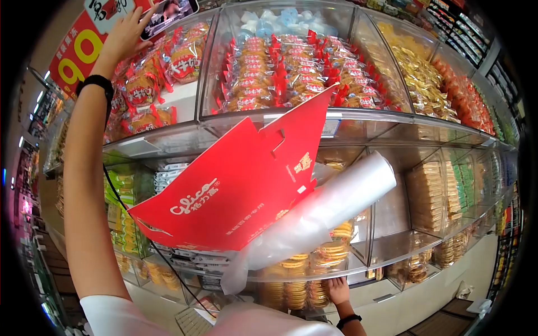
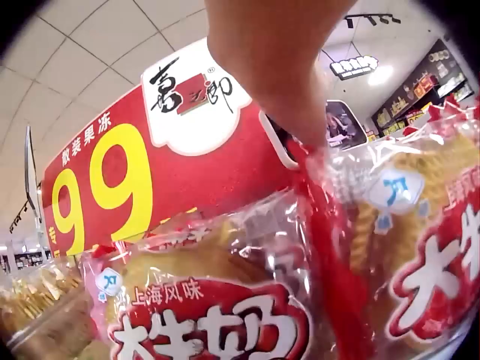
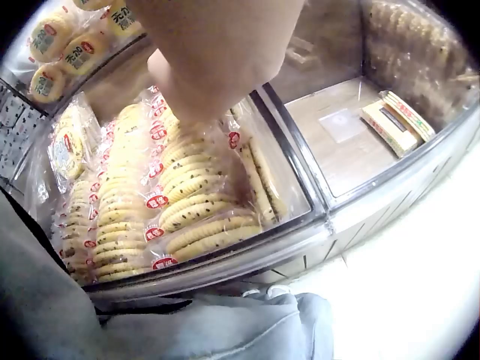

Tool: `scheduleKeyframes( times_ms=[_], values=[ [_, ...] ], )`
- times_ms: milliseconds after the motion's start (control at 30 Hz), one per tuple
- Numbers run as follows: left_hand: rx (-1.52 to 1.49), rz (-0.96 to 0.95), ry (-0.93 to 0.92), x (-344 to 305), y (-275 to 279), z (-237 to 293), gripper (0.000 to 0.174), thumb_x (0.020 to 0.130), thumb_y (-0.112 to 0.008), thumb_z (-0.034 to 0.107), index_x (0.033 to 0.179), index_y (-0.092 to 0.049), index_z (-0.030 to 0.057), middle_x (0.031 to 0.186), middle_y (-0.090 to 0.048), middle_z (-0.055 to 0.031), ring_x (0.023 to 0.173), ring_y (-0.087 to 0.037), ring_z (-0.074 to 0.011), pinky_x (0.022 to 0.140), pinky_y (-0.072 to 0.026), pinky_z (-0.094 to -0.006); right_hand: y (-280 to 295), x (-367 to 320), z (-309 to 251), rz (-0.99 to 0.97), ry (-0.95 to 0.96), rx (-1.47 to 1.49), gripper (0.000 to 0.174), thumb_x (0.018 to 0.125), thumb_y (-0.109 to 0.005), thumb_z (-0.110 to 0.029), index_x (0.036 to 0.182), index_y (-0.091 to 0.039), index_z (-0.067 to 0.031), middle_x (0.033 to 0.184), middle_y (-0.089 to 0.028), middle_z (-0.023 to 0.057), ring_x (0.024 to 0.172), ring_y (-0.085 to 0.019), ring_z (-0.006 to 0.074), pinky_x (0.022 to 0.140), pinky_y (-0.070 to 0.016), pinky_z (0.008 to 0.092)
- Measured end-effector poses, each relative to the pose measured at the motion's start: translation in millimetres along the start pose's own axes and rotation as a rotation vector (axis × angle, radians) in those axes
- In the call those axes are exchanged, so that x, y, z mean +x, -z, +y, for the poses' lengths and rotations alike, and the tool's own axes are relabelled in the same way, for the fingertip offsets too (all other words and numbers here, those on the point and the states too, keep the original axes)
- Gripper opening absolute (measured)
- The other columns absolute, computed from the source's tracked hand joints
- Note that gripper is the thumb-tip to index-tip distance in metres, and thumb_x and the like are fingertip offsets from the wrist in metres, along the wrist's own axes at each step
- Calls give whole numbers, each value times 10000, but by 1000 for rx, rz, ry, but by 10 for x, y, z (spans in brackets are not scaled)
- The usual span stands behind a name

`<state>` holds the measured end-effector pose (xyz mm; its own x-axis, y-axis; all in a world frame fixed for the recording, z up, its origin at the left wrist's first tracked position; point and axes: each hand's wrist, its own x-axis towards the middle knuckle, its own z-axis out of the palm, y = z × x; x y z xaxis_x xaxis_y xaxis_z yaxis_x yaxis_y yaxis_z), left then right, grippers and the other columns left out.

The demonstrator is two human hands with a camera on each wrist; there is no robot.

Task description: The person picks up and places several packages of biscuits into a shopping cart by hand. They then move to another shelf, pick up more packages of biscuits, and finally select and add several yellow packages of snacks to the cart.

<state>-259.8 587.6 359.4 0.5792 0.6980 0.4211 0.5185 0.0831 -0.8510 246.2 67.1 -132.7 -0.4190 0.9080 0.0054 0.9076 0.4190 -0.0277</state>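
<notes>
At the upper left of the head view my left hand (image 1: 126, 36) reaches up with spread fingers beside a framed screen (image 1: 171, 14) and a red price sign (image 1: 73, 53). Contact with the screen is unclear. In the left wrist view the hand (image 2: 274, 60) is over wrapped pastries (image 2: 217, 315), its fingertips out of sight. Low down, my right hand (image 1: 338, 291) lies at the right side of stacked round biscuits (image 1: 296, 288), fingers pointing upward. The right wrist view shows that hand (image 3: 217, 52) over wrapped seeded biscuits (image 3: 191, 199), hiding its fingertips.
A red carton (image 1: 224, 190) and a roll of clear plastic bags (image 1: 336, 196) stand out before the shelves. Clear bins hold wrapped snacks (image 1: 302, 67). Beside the biscuit bin, another compartment (image 3: 330, 142) holds a small yellow pack (image 3: 394, 124).
</notes>
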Motion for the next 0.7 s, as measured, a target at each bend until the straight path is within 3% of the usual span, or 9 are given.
scheduleKeyframes(
  times_ms=[100, 133, 233, 367, 467, 567, 700],
  values=[
    [10, -7, 48, -35, -31, 35, 854, 723, -566, 481, 1368, -89, 188, 1237, -390, -140, 1076, -423, -278, 821, -383, -373, 5, -25, -11, -134, -37, 37, 317, 756, -419, -149, 1001, -524, 22, 961, -577, 125, 931, -542, 209, 927, -322, 345],
    [48, 22, 43, -43, -48, 38, 843, 736, -512, 530, 1370, -85, 175, 1228, -398, -131, 1057, -433, -272, 794, -385, -373, 25, -15, -14, -107, -26, 0, 313, 756, -420, -151, 997, -527, 18, 957, -579, 124, 926, -543, 207, 925, -321, 345],
    [26, -43, 96, -39, -43, 76, 818, 751, -504, 516, 1367, -105, 154, 1157, -437, -114, 1070, -424, -266, 788, -388, -383, -5, -27, -5, -108, -22, -1, 303, 757, -420, -150, 989, -529, 11, 944, -583, 121, 916, -547, 207, 924, -321, 343],
    [9, 51, 84, -60, -136, 65, 749, 774, -462, 526, 1350, -184, 137, 1156, -438, -114, 1075, -418, -263, 761, -390, -375, -115, -64, -3, -44, -34, 14, 205, 750, -466, -166, 862, -557, -19, 844, -600, 104, 859, -564, 222, 898, -345, 370],
    [33, 69, 62, -76, -186, 57, 718, 780, -458, 520, 1335, -225, 129, 1154, -435, -118, 1061, -424, -262, 763, -388, -377, -81, -56, -2, -63, -21, -9, 207, 748, -465, -166, 860, -557, -18, 856, -601, 108, 865, -564, 222, 912, -334, 377],
    [18, 223, 29, -109, -312, 30, 699, 785, -461, 509, 1327, -240, 128, 1146, -430, -119, 1036, -432, -262, 764, -386, -374, -9, -36, -13, -134, -32, 4, 284, 757, -425, -155, 958, -547, 5, 899, -598, 115, 887, -559, 219, 911, -330, 362],
    [4, 70, 31, -131, -220, 36, 686, 796, -454, 500, 1338, -218, 153, 1174, -409, -127, 1046, -425, -273, 791, -378, -376, -14, -31, -15, -104, -23, -29, 283, 750, -429, -151, 954, -547, 7, 897, -598, 121, 889, -560, 221, 911, -330, 369]
  ],
)
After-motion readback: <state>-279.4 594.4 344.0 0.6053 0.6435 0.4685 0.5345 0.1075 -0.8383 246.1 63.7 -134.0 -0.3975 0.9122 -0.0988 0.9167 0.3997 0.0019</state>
